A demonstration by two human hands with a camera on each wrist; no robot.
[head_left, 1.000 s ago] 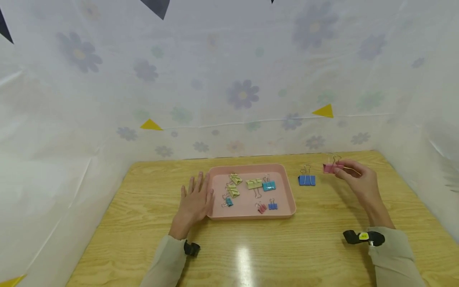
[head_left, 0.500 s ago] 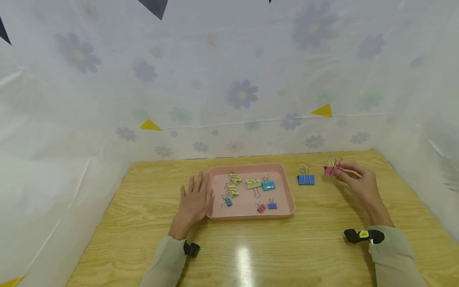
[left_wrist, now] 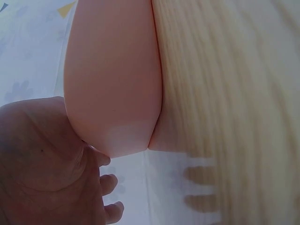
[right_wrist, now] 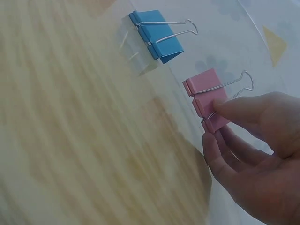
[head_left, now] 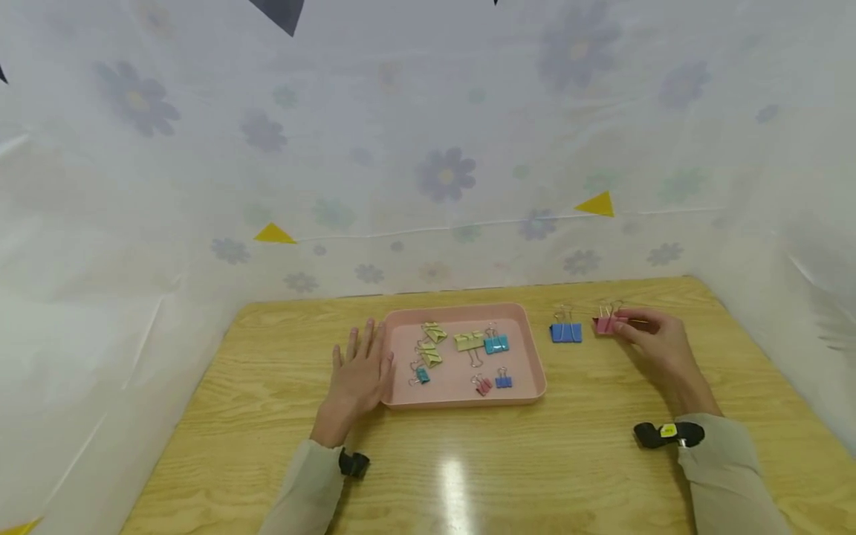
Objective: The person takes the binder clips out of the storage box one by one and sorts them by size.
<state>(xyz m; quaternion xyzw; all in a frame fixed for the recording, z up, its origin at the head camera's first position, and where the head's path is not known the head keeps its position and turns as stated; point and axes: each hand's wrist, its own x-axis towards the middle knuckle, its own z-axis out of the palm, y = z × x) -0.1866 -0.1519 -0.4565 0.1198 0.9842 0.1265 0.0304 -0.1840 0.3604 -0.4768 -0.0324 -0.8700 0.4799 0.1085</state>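
My right hand (head_left: 658, 342) pinches a pink binder clip (right_wrist: 208, 98) between thumb and fingers, its wire handles pointing away from the table's front. Just left of it a large blue binder clip (head_left: 566, 333) stands on the table; it also shows in the right wrist view. With fingers straight and spread, my left hand (head_left: 359, 377) touches the left side of a pink tray (head_left: 461, 404). In the left wrist view the tray's outer wall (left_wrist: 112, 79) hides part of that hand.
Inside the tray lie several binder clips: yellow ones such as the larger yellow clip (head_left: 469, 341), a teal clip (head_left: 496, 344), a small teal clip (head_left: 422, 375), a small pink clip (head_left: 483, 385) and a small blue clip (head_left: 504, 383). A patterned sheet (head_left: 374, 171) rises behind the wooden table.
My right hand has lowered the pink binder clip slightly and brought it closer to the blue one. The left hand stays at the tray. The head view has shifted a little.
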